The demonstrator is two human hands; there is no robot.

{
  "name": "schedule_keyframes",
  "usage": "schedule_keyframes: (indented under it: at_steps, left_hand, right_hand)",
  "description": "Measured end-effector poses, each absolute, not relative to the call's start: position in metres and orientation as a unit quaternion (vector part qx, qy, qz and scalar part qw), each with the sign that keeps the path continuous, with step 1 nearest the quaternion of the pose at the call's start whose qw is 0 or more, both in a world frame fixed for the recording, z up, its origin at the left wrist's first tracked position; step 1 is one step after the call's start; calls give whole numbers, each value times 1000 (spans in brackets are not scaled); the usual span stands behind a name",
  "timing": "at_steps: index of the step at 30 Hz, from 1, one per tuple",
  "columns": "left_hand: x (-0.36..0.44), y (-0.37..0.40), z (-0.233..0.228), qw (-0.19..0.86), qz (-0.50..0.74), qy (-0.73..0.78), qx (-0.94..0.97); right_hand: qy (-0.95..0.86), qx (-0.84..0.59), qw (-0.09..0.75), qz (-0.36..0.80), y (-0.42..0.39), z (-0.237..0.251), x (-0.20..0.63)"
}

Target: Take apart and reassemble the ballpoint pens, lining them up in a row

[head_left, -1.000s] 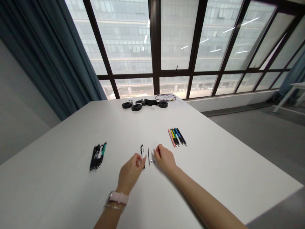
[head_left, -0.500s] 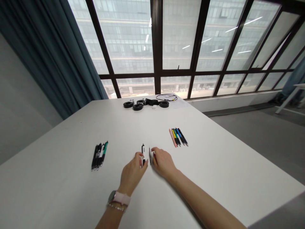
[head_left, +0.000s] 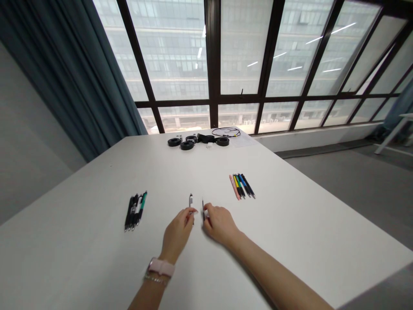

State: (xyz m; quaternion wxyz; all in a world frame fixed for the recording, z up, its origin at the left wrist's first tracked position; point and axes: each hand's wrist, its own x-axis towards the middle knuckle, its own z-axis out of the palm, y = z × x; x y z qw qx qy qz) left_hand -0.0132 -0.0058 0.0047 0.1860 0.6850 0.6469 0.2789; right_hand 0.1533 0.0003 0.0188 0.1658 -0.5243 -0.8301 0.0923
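Near the middle of the table, my left hand [head_left: 178, 228] is closed around a white and black pen [head_left: 191, 199], whose upper end sticks out past the fingers. My right hand [head_left: 222, 224] is just beside it, thumb and fingers pinched at a thin dark pen [head_left: 203, 206] pointing away from me. The two pens are roughly side by side with a small gap between them. Their lower ends are hidden by my fingers.
To the left lies a row of several black, white and green pens [head_left: 135, 211]. Several coloured pens [head_left: 241, 186] lie to the right. Black rings [head_left: 187, 145] and a black cable [head_left: 226, 132] rest at the far end of the white table [head_left: 80, 241].
My left hand has closed on the white and black pen and shifted it slightly left. The fingers of my right hand have drawn together at the thin dark pen.
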Motion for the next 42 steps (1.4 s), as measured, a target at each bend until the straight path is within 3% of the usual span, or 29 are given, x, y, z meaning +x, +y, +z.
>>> schedule_keyframes:
  at_steps: [6,27,42]
  left_hand:
    - [-13,-6,6,239,299,652,655]
    - [-11,-7,9,233,302,661,646]
    - [-14,-3,2,236,336,650,640]
  right_hand:
    - [-828,-530,159,93,3,14,155]
    - [-833,-508,200,93,2,14,155]
    - [-871,-474,127,21,-2,15,139]
